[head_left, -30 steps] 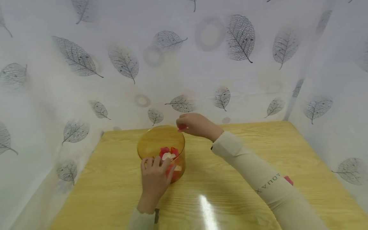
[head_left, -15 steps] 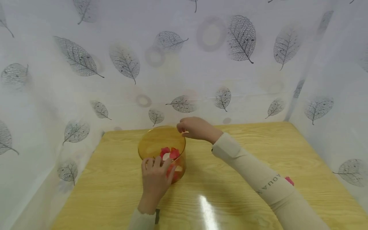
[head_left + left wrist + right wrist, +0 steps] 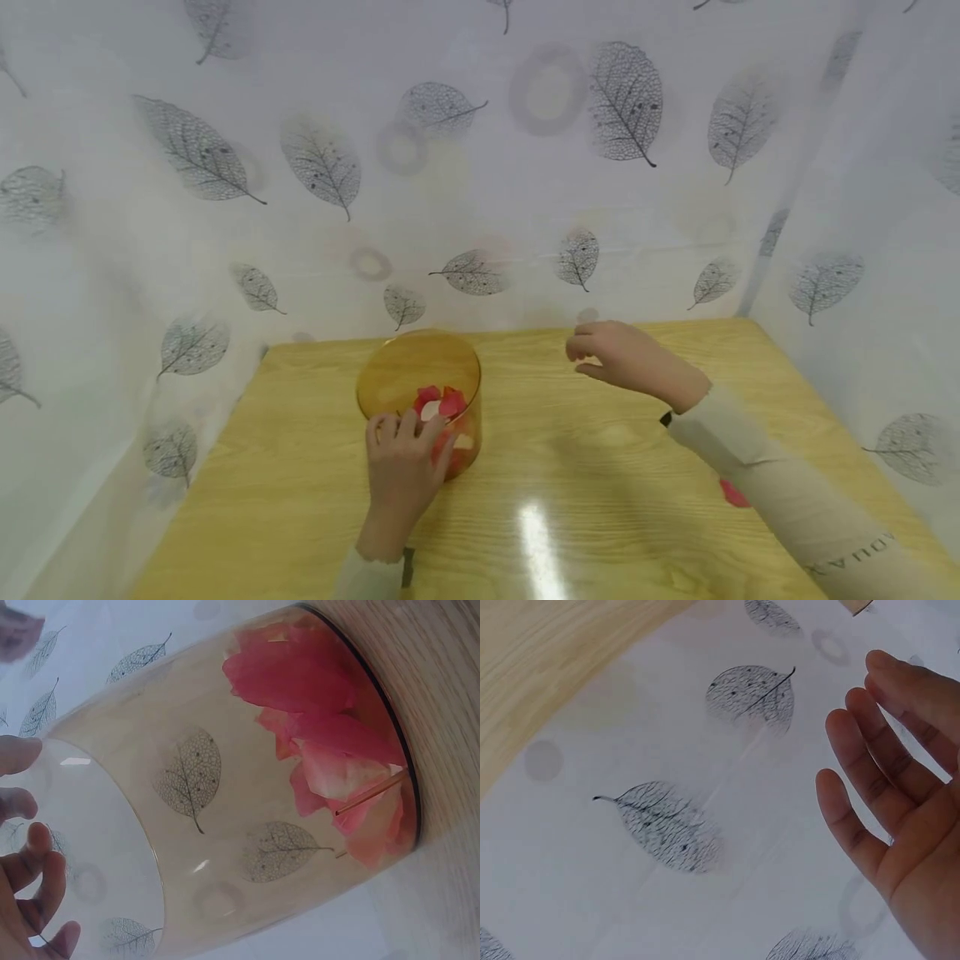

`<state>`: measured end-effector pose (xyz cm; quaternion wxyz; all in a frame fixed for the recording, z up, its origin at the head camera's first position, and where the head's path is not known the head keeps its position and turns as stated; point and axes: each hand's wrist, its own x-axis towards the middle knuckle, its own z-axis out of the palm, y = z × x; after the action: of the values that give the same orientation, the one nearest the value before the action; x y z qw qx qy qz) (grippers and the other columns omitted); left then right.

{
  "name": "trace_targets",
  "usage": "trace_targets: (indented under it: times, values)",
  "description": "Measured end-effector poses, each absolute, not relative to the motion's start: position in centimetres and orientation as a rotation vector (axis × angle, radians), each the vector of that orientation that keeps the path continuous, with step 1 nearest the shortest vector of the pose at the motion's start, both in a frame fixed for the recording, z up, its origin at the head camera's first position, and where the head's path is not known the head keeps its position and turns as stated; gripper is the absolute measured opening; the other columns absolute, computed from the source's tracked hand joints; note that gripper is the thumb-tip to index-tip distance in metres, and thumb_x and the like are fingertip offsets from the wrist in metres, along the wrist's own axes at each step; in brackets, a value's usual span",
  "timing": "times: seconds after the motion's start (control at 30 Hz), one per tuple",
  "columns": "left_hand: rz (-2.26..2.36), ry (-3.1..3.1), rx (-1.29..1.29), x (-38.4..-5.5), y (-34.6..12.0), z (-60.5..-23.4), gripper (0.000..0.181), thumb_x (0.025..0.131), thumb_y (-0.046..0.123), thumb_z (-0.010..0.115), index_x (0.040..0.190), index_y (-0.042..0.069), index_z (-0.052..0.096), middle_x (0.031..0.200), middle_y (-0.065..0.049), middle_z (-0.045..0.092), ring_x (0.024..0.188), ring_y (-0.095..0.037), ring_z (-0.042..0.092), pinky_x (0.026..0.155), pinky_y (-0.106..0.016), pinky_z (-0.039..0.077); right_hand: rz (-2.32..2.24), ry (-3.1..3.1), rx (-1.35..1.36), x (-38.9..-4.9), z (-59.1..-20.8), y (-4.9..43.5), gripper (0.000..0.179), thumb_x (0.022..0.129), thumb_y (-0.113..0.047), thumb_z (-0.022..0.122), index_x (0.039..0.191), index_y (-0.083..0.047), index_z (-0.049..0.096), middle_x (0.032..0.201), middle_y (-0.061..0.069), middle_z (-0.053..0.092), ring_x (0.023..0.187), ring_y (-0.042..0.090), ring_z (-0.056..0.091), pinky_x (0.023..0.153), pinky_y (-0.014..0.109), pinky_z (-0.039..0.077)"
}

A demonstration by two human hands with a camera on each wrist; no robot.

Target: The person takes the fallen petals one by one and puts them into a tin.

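Observation:
An amber see-through glass vase (image 3: 420, 367) stands on the wooden table, with red, pink and pale petals (image 3: 300, 690) at its bottom. A thin brown stick (image 3: 371, 793) shows among them in the left wrist view. My left hand (image 3: 405, 475) is at the vase's near side, its bent fingers over the rim and the thumb by the outer wall. My right hand (image 3: 637, 358) hovers over the table to the right of the vase. In the right wrist view its fingers (image 3: 847, 742) are spread and loosely bent, with nothing between them.
A single red petal (image 3: 734, 493) lies on the table (image 3: 585, 533) beside my right sleeve. White, leaf-printed sheeting (image 3: 480, 183) rises behind the table and along both sides.
A pink petal has left my right hand and joined those in the vase. That hand has moved right, away from the rim. My left hand stays in place.

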<state>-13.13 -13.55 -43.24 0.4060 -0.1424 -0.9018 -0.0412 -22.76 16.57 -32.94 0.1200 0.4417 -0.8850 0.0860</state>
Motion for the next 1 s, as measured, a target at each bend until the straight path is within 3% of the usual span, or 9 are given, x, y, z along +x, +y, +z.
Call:
trace_targets:
  times: [0.37,0.6,0.77,1.0]
  values:
    - [-0.115,-2.284,-0.354,-13.2,-13.6,-43.4,0.026,0.072,0.035,0.075,0.087,0.018,0.062,0.075,-0.006,0.054,0.075,-0.03,0.05,0.081,-0.05,0.04,0.248,-2.8,0.966,-18.4,-37.9,27.1,0.023,0.072,-0.009,0.077,0.079,-0.018,0.057,0.075,-0.01,0.054,0.068,0.008,0.054,0.061,0.025,0.047]
    - [-0.116,-2.252,-0.356,-13.2,-13.6,-43.4,0.024,0.072,0.034,0.072,0.086,0.017,0.061,0.074,-0.006,0.054,0.073,-0.03,0.05,0.079,-0.05,0.041,0.293,-3.013,0.8,-16.9,-42.4,32.8,0.02,0.072,-0.006,0.076,0.084,-0.01,0.061,0.077,-0.004,0.059,0.068,0.01,0.054,0.061,0.027,0.047]
    - [-0.112,-2.254,-0.358,-13.1,-13.5,-43.3,0.024,0.072,0.035,0.072,0.086,0.018,0.062,0.074,-0.006,0.054,0.074,-0.03,0.05,0.08,-0.05,0.041,0.418,-3.173,0.709,-16.2,-44.5,35.5,0.014,0.076,0.0,0.067,0.089,-0.005,0.064,0.082,-0.001,0.064,0.073,0.016,0.057,0.063,0.03,0.048]
    - [-0.122,-2.263,-0.365,-13.1,-13.4,-43.4,0.026,0.072,0.035,0.073,0.087,0.017,0.062,0.075,-0.007,0.054,0.075,-0.03,0.05,0.08,-0.05,0.04,0.475,-3.153,0.776,-16.1,-46.6,37.3,0.021,0.067,-0.003,0.076,0.083,-0.012,0.066,0.078,-0.005,0.059,0.069,0.011,0.057,0.062,0.026,0.048]
